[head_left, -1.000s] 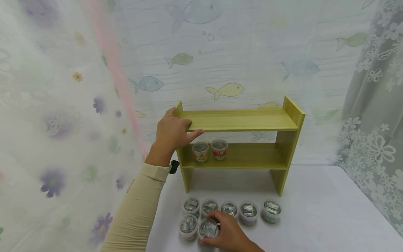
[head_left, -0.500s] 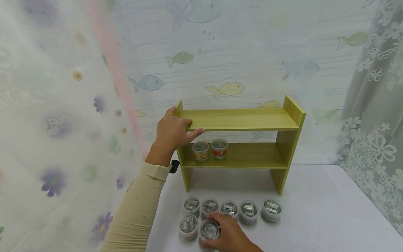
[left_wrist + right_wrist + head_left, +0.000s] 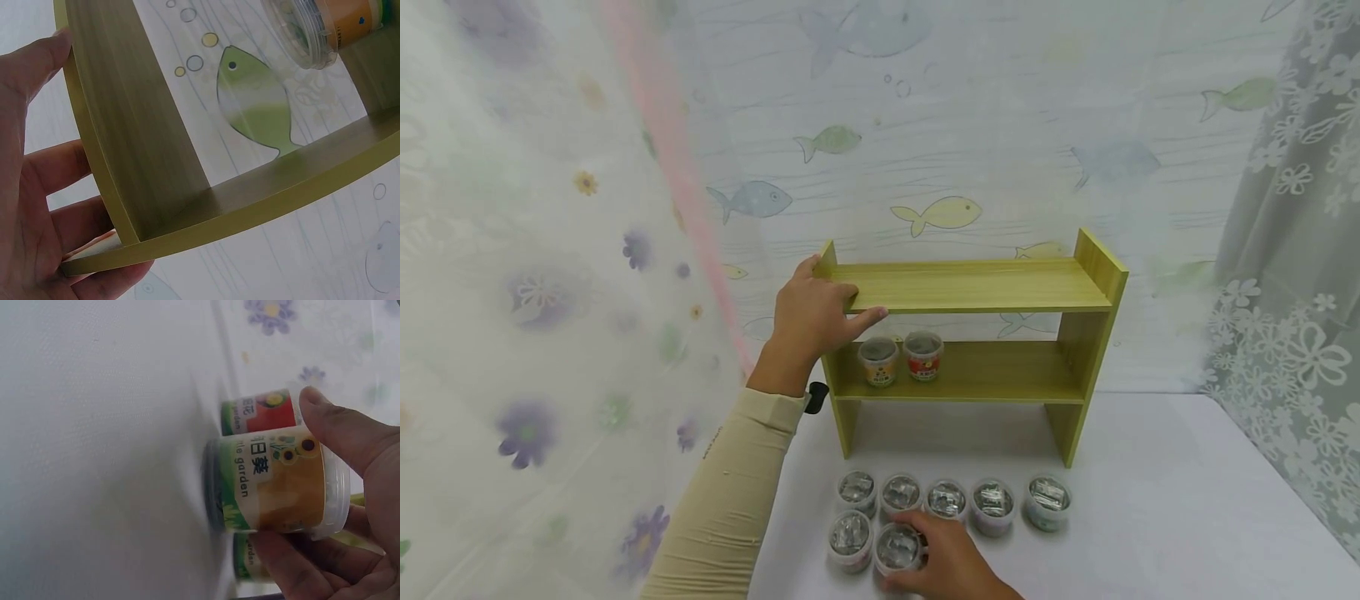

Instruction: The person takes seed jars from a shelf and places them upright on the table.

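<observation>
My left hand [image 3: 812, 308] grips the top left corner of a yellow-green wooden shelf [image 3: 977, 286]. In the left wrist view, its fingers [image 3: 69, 169] wrap behind the side panel and the thumb lies on the board's edge. My right hand [image 3: 951, 554] holds a small clear-lidded plastic cup [image 3: 897, 547] at the front of the table, thumb on one side and fingers on the other. The right wrist view shows this cup's orange sunflower label [image 3: 290, 487] with "little garden" on it. Its base is right at the white cloth.
An orange-labelled cup [image 3: 880, 372] and a red-labelled cup [image 3: 923, 367] stand at the left of the middle shelf board [image 3: 1000, 371]. Several similar cups stand in a row before the shelf, the rightmost cup [image 3: 1048, 502] slightly apart. Another cup [image 3: 850, 540] is left of the held one.
My right hand and its cup have shifted very slightly to the right. The left hand keeps its grip on the shelf, and the other cups stay where they were.
</observation>
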{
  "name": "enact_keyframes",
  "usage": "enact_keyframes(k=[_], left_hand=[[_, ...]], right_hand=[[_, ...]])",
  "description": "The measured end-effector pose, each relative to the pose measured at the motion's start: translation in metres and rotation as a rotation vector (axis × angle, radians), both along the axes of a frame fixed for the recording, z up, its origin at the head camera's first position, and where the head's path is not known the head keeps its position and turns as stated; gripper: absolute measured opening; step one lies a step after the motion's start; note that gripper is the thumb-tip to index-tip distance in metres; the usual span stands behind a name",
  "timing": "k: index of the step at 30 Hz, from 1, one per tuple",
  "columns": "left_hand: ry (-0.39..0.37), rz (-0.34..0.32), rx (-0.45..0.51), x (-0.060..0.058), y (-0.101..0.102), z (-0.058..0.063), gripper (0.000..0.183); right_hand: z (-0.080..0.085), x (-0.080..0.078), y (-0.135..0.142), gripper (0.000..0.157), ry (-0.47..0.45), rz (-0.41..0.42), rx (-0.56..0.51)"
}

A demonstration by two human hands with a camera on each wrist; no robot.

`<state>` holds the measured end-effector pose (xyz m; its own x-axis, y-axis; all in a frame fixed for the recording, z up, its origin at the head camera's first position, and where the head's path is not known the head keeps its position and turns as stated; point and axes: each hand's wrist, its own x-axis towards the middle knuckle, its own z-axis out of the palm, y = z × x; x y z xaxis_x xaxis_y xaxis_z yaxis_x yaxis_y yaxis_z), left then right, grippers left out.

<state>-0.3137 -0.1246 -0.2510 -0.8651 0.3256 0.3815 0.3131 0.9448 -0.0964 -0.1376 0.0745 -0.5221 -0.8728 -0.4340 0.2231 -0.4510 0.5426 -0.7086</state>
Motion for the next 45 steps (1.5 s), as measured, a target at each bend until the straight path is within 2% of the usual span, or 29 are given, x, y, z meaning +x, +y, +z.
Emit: enact_keyframes(k=[7, 20, 27, 35, 39, 45], left_hand=[[0.007, -0.001, 0.017, 0.002, 0.001, 0.000, 0.069], [0.019, -0.010, 0.012, 0.003, 0.000, 0.000, 0.068], [0.023, -0.012, 0.001, 0.003, 0.000, 0.000, 0.068], [0.032, -0.025, 0.010, 0.002, 0.001, 0.000, 0.068], [0.027, -0.017, 0.013, 0.003, 0.001, 0.000, 0.069], [0.027, -0.018, 0.013, 0.003, 0.000, 0.000, 0.069]], right_hand=[[-0.003, 0.001, -0.001, 0.071, 0.044, -0.037, -0.022], [0.001, 0.000, -0.003, 0.076, 0.078, -0.060, 0.043], [0.012, 0.002, -0.001, 0.084, -0.005, -0.060, 0.100], [0.028, 0.007, 0.007, 0.084, -0.037, -0.072, 0.085], [0.038, 0.005, 0.013, 0.080, -0.052, -0.096, 0.072], [0.053, -0.006, 0.020, 0.067, -0.004, -0.150, 0.031]])
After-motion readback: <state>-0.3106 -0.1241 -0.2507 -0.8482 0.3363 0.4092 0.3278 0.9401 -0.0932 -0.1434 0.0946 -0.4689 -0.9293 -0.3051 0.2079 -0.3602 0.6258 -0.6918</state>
